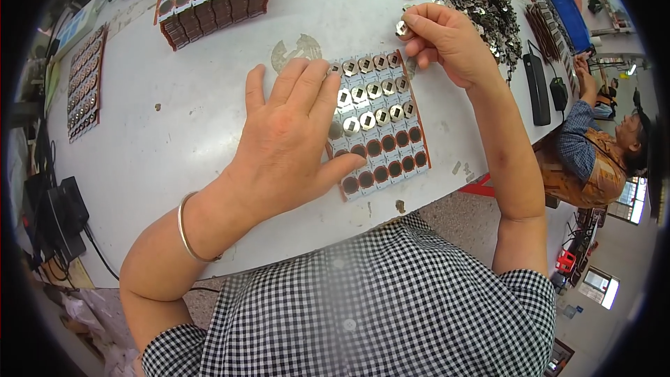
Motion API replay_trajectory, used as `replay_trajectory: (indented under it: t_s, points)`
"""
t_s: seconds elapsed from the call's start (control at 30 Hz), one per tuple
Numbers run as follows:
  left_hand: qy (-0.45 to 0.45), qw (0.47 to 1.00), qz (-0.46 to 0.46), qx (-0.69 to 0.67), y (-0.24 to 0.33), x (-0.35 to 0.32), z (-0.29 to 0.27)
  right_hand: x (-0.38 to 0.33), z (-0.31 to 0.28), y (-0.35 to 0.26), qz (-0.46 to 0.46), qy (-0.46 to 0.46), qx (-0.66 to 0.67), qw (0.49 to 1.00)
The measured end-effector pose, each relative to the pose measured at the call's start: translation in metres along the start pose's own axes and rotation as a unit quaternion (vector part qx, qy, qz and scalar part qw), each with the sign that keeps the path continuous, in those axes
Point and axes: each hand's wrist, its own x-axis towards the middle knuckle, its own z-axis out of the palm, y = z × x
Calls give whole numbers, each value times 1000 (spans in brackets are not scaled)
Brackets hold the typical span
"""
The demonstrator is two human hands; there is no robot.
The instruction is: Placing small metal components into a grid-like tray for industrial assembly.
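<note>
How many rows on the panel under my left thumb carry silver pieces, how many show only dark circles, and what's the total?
Rows with silver pieces: 3
Rows showing only dark circles: 2
Total rows on the panel: 5

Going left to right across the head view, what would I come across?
Small board panel, stack of boards, left hand, larger panel partly filled with metal pieces, right hand pinching a metal piece, long black box, co-worker.
</note>
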Motion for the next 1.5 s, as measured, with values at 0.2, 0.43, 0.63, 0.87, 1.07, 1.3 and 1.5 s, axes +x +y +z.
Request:
replay_trajectory:
  t_s: [0.2, 0.43, 0.63, 0.87, 1.07, 1.3, 1.5]
  points:
    - [2, 999, -18, 28, 1, -3, 0, -39, 23, -18, -52, -68, -10, 996]
    - [-11, 997, -65, 27, 0, -5, 4, -79, 86, -8, -66, -79, -56, 993]
    - [-2, 996, -73, 46, -4, -3, 3, -80, 105, 0, -184, -30, -202, 962]
    - [23, 996, -70, 50, -5, -4, 6, -82, 112, 1, -187, -13, -195, 963]
    - [28, 996, -70, 54, -6, -5, 8, -81, 112, 11, -288, 26, -286, 914]
    - [16, 995, -72, 62, -4, -5, 8, -85, 108, 14, -313, 42, -306, 898]
    - [9, 994, -61, 88, -2, -8, 7, -79, 102, 10, -364, 16, -368, 856]
